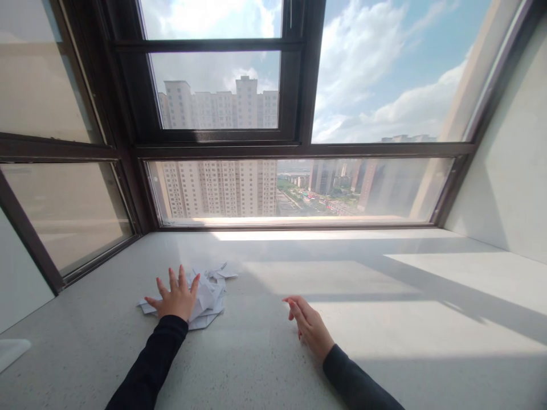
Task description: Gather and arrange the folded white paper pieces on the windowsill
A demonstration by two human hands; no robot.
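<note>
My left hand (176, 299) is spread over a loose pile of white paper pieces (209, 302), its fingers fanned wide. The pieces look folded and creased and overlap one another; part of the pile is hidden beneath the hand. To the right, apart from the pile, my right hand (311, 327) is over the bare sill, with its fingers loosely bent and a little apart. Nothing shows in its grasp.
The pale speckled window sill (248, 364) spreads under both hands. Dark window frames (226, 152) border it at the back and left, and a white wall (508, 188) stands on the right. A white object (12, 352) juts in at the left edge. Sunlight patches cross the sill.
</note>
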